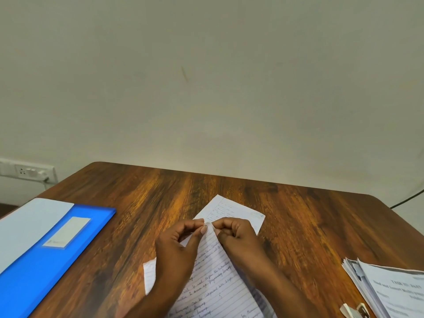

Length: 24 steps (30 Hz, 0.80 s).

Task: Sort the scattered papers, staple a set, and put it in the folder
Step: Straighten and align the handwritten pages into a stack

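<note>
At table centre, left hand and right hand pinching lined papers, small clasp blurred

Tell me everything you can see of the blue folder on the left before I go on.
The blue plastic folder lies flat and closed on the brown wooden table, at its left edge, angled with its far corner toward the middle. A pale rectangular label sits on its cover. A pale blue sheet or flap covers its left part; which it is cannot be told. The near end runs out of view. Neither hand touches it; both are at the lined handwritten papers beside it.
</note>
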Tool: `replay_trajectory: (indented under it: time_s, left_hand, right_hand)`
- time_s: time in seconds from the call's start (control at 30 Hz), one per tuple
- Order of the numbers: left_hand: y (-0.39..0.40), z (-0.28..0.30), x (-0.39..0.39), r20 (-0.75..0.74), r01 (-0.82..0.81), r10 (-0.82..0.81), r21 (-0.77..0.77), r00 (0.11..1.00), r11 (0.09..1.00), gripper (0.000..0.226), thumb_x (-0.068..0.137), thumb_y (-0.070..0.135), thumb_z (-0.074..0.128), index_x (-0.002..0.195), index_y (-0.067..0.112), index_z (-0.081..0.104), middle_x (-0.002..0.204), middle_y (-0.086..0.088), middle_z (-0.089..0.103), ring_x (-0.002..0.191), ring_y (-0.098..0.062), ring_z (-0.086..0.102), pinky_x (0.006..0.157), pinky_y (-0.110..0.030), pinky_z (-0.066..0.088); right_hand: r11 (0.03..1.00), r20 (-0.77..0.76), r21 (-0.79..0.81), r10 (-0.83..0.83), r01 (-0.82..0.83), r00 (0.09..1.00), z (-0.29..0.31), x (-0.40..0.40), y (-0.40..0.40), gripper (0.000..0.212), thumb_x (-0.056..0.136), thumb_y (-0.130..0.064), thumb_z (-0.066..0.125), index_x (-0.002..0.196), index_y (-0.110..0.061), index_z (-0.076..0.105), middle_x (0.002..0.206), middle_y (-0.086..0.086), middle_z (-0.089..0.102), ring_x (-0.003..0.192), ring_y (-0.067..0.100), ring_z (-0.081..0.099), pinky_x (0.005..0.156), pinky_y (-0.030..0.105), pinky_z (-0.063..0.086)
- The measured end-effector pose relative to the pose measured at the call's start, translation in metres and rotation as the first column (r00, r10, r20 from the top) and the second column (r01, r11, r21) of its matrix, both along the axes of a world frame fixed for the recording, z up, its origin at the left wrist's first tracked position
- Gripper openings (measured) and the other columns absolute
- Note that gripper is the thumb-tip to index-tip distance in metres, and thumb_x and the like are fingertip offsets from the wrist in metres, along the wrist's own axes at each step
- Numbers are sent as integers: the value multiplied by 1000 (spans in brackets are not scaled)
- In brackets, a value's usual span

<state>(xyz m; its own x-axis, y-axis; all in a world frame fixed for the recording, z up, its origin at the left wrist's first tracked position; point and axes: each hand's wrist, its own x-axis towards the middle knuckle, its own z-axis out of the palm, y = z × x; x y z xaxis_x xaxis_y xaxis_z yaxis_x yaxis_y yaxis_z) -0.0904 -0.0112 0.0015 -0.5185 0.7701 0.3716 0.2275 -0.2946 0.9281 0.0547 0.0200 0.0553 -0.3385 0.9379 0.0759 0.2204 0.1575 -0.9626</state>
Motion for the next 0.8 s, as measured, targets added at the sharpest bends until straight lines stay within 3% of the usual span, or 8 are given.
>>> replay_trajectory:
  time_s: [0.2, 0.33, 0.43, 0.47, 0.53, 0.6, 0.7, 0.8]
  left_hand:
    - [-2, 4, 2, 40, 19, -19, -2, 999, 1000, 13, 83, 21, 84, 92, 30, 81, 89, 21, 78, 92, 1, 73, 87, -31, 61]
    - [-2, 3, 1, 47, 14, -15, 18, 999, 1000, 13, 83, 18, 84, 92, 27, 81, 88, 16, 79, 90, -4, 74, 89, -36, 61]
    - [-2, 2, 3, 49, -6, 5, 23, 999, 1000, 15, 83, 15, 84, 93, 26, 82, 89, 14, 79, 91, -6, 75, 89, -38, 62]
    - [-2, 2, 3, 50, -19, 18, 21, 999, 1000, 15, 83, 15, 84, 94, 26, 82, 89, 14, 79, 90, -6, 75, 89, -38, 63]
    - [-1, 1, 4, 50, -34, 33, 14, 998, 999, 16, 83, 15, 85, 94, 26, 82, 89, 15, 79, 89, -6, 75, 88, -37, 63]
    - [-1, -1, 4, 53, -27, 27, 4, 998, 1000, 18, 83, 16, 85, 97, 26, 81, 90, 15, 79, 90, -7, 75, 87, -37, 63]
    - [1, 0, 2, -6, -19, 19, -28, 1000, 999, 29, 84, 24, 83, 111, 30, 76, 96, 17, 77, 94, -5, 73, 87, -34, 63]
    - [2, 0, -6, -150, 26, -43, -114, 988, 993, 37, 89, 44, 74, 124, 34, 68, 112, 19, 72, 103, -4, 69, 89, -33, 60]
  right_hand:
    - [1000, -7, -9, 22, -22, 1000, -2, -1, 1, 24, 104, -17, 59, 95, -20, 82, 96, 1, 81, 96, 20, 77, 94, 47, 61]
    - [1000, 36, 5, 1, -1, 999, -2, -2, 2, 21, 103, -27, 62, 94, -22, 80, 94, -2, 79, 97, 16, 75, 97, 45, 59]
    - [996, 173, 92, -9, -7, 985, -4, -2, 2, 10, 96, -33, 73, 101, -26, 77, 79, -2, 77, 78, 6, 72, 85, 40, 60]
    - [991, 239, 131, -20, -12, 971, -5, -2, 2, 8, 95, -32, 74, 101, -28, 76, 79, -3, 77, 75, 3, 71, 79, 36, 60]
    - [981, 318, 190, -40, -23, 947, -6, -3, 1, 4, 96, -27, 73, 98, -30, 73, 81, -11, 76, 78, -5, 70, 68, 17, 55]
    - [977, 345, 215, -65, -11, 936, -6, -3, 0, 8, 97, -25, 73, 95, -32, 71, 77, -15, 72, 79, -9, 67, 63, 11, 50]
    - [984, 301, 179, -68, 14, 951, -9, -2, 3, 6, 97, -23, 72, 97, -29, 74, 90, -15, 77, 87, -1, 73, 78, 21, 61]
    - [994, 237, 89, -82, 62, 968, -7, 2, 8, 9, 99, -20, 70, 99, -28, 74, 97, -18, 78, 90, -3, 74, 80, 21, 62]
